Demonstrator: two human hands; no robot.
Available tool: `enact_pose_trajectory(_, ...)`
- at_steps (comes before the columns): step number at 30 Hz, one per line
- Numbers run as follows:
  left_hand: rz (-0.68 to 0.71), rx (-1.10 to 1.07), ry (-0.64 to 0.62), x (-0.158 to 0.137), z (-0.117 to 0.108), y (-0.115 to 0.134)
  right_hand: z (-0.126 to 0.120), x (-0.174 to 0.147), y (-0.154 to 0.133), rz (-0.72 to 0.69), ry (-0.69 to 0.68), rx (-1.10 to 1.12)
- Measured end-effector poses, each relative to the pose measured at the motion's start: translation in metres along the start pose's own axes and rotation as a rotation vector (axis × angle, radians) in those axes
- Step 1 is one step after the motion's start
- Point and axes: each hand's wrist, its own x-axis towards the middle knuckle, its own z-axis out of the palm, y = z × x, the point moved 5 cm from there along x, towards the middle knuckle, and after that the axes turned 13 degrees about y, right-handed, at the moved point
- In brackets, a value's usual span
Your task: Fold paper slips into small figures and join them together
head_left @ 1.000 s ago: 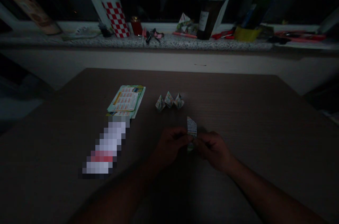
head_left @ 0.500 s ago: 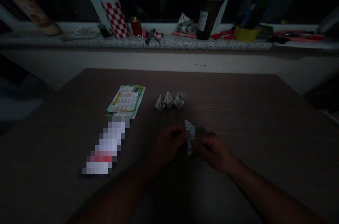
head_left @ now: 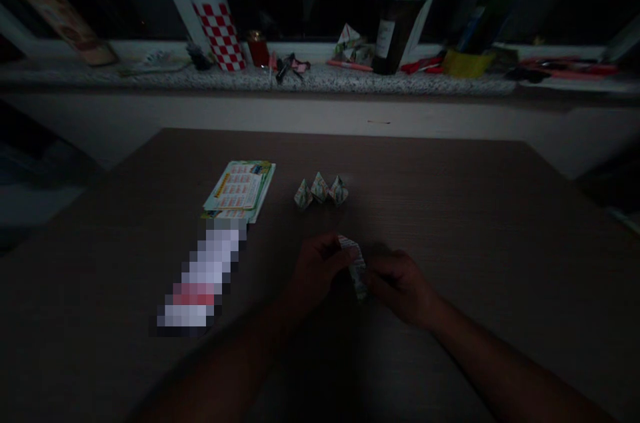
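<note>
Between my two hands is a small folded piece of printed paper [head_left: 358,271], narrow and tilted with its top toward the left. My left hand [head_left: 320,268] pinches its upper left part, the thumb lying across the print. From the other side, my right hand [head_left: 397,280] closes thumb and fingers on the right edge; the dim light hides the exact fingertip contact. Just beyond the hands, three small folded paper pieces [head_left: 320,190] with pointed tops stand in a row, side by side. A stack of printed calendar sheets [head_left: 237,190] lies to their left.
A blurred-out, pixelated object [head_left: 205,276] lies left of my left forearm on the wooden table [head_left: 450,190]. Along the granite windowsill [head_left: 320,82] behind stand a checkered bottle [head_left: 223,33], a red jar [head_left: 257,50], a dark cup [head_left: 393,36] and a green bottle [head_left: 493,3].
The paper between my hands has turned, its top end tipping to the left. Both hands stay nearly in place, and the other things on the table keep their positions.
</note>
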Motion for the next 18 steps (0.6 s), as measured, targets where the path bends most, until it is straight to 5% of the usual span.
enact_pose_trajectory(6,0.057,0.173,-0.029,0.004,-0.004,0.009,-0.018,0.002,0.011,0.093,0.309,-0.033)
enact_pose_trajectory(18,0.070,0.239,-0.064,0.006,-0.004,0.017,-0.020,0.007,0.009,0.253,0.336,0.119)
